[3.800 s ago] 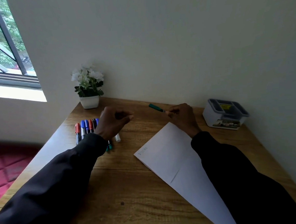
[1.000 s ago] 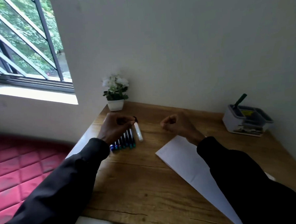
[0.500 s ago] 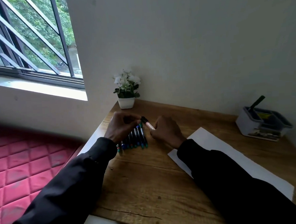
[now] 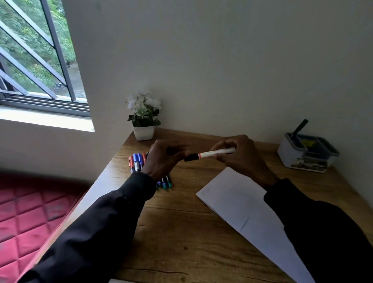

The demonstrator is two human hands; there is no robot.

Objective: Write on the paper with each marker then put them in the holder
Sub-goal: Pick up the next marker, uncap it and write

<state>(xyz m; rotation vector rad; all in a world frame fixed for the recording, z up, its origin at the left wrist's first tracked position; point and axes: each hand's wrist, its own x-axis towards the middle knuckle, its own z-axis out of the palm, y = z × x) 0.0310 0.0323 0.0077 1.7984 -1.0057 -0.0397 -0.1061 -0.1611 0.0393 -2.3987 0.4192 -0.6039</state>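
My right hand (image 4: pixel 241 158) grips the white barrel of a marker (image 4: pixel 214 153), held level above the wooden desk (image 4: pixel 185 228). Its black cap points left, and my left hand (image 4: pixel 163 158) pinches the cap's end with curled fingertips. Under my left hand lies a row of several markers (image 4: pixel 138 162) with red, blue and green ends. White paper (image 4: pixel 238 203) lies on the desk below my right hand, partly covered by my right sleeve. At the back right, the grey holder (image 4: pixel 307 156) has one dark green marker (image 4: pixel 300 127) standing in it.
A white pot with white flowers (image 4: pixel 144 120) stands in the desk's back left corner, against the wall. The desk's left edge drops to a red quilted mattress (image 4: pixel 23 219). A barred window (image 4: pixel 25 52) is at the upper left.
The green marker I held went into the holder. My left hand picked a white marker from the row, my right hand took its barrel, and both lifted it above the desk.
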